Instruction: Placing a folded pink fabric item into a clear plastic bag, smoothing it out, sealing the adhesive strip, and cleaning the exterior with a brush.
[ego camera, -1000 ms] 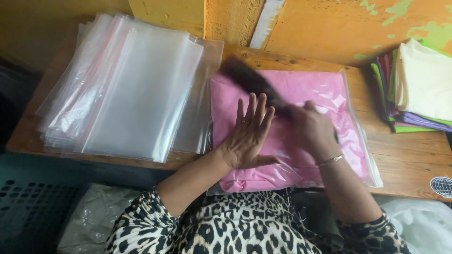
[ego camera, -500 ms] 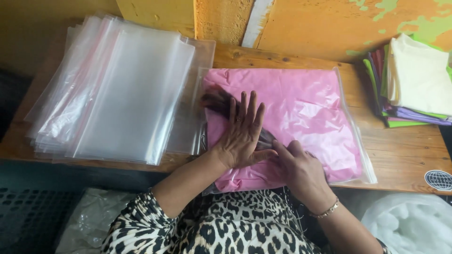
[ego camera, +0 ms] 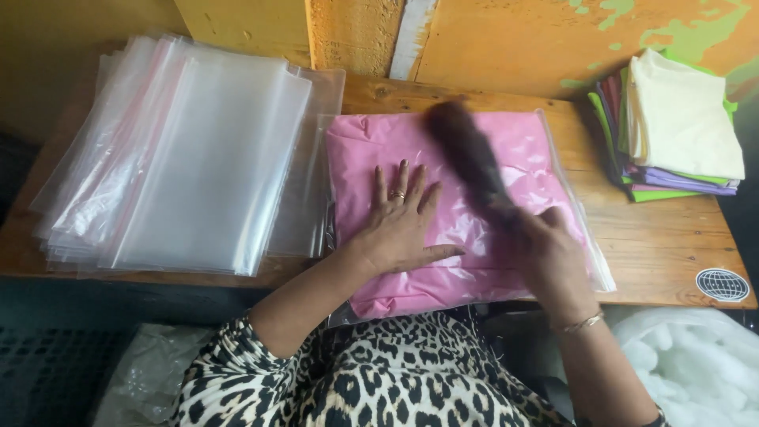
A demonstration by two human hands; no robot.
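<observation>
A folded pink garment in a clear plastic bag [ego camera: 506,142] lies on the wooden table [ego camera: 664,237]. My left hand [ego camera: 399,221] rests flat on its left half, fingers spread, a ring on one finger. My right hand [ego camera: 553,253] grips the handle of a dark brush [ego camera: 470,154], which is blurred with motion. The brush head lies over the upper middle of the bag, pointing away from me.
A thick stack of empty clear plastic bags [ego camera: 182,150] lies to the left on the table. A pile of folded cloths [ego camera: 672,126] in cream, purple and green sits at the right. White stuffing [ego camera: 696,364] lies below the table's right edge. A yellow wall stands behind.
My right hand has swept the brush from the bag's left side, near my left hand, up and over to its upper middle. My left hand stays pressed on the bag.
</observation>
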